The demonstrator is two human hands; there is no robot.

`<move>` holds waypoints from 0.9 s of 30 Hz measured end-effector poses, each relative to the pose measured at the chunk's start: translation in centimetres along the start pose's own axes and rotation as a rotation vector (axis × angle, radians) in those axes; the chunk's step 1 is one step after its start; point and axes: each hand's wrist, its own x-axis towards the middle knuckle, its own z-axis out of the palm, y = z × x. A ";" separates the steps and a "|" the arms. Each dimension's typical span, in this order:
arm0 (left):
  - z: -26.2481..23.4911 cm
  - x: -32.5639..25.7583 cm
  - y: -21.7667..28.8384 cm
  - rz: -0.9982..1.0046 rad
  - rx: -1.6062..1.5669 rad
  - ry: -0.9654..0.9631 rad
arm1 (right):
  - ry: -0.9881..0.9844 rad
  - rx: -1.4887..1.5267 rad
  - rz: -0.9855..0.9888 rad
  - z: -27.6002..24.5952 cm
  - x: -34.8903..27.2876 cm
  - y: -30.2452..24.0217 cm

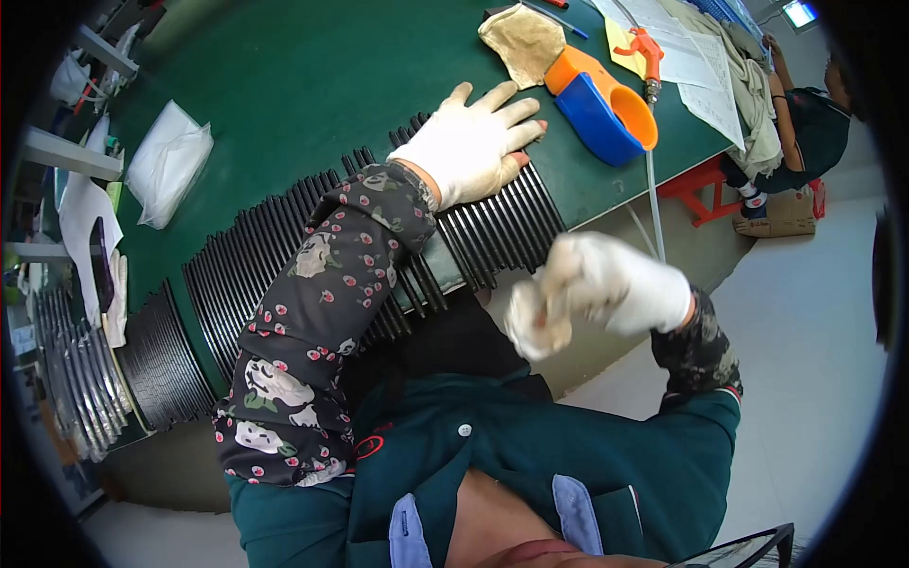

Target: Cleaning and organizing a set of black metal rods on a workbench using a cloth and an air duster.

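Observation:
My left hand (467,142), in a white glove with some bare fingertips, lies flat with fingers spread across a row of thin black rods (502,227). The rods lie side by side along the front of the green table, and part of the row is covered by my left forearm. Off the table's front edge, to the right of the rods, my right hand (615,284) is raised in a white glove. Its fingers are closed on a pale cloth wad (538,322), smeared by motion.
Beyond my left hand stand an orange and blue holder (606,114), a tan cloth (523,43) and an orange air gun (648,52) on a hose. A clear plastic bag (169,163) and more black rods (161,364) lie left. Another person (805,123) sits at far right.

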 end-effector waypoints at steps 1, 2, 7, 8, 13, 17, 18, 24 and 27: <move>0.2 -0.1 -0.3 0.003 -0.001 -0.002 | 0.310 0.093 0.038 0.5 0.9 -0.1; 0.5 -0.2 -0.6 0.023 0.027 0.020 | 0.410 -0.126 0.031 0.3 2.5 0.8; 0.4 -0.1 -0.1 -0.018 -0.021 -0.009 | 0.094 0.096 0.054 1.3 2.3 1.0; 0.7 -0.1 -0.2 0.009 -0.002 0.058 | -0.057 0.175 0.131 1.3 1.1 -0.4; -1.5 -1.1 -0.5 -0.022 0.002 0.105 | 0.024 0.081 0.099 -0.5 0.9 -2.5; -5.0 -4.5 -2.5 0.003 -0.095 0.209 | 0.401 -0.104 0.160 0.3 3.9 -1.4; -5.2 -6.0 -3.6 0.001 -0.079 0.154 | 0.421 -0.124 0.154 0.3 5.3 -0.9; -2.6 -9.9 -4.9 -0.089 0.123 -0.088 | 0.372 -0.348 -0.077 4.6 11.2 3.0; -2.1 -10.1 -4.9 -0.106 0.061 -0.020 | -0.037 0.024 -0.169 6.3 8.9 1.0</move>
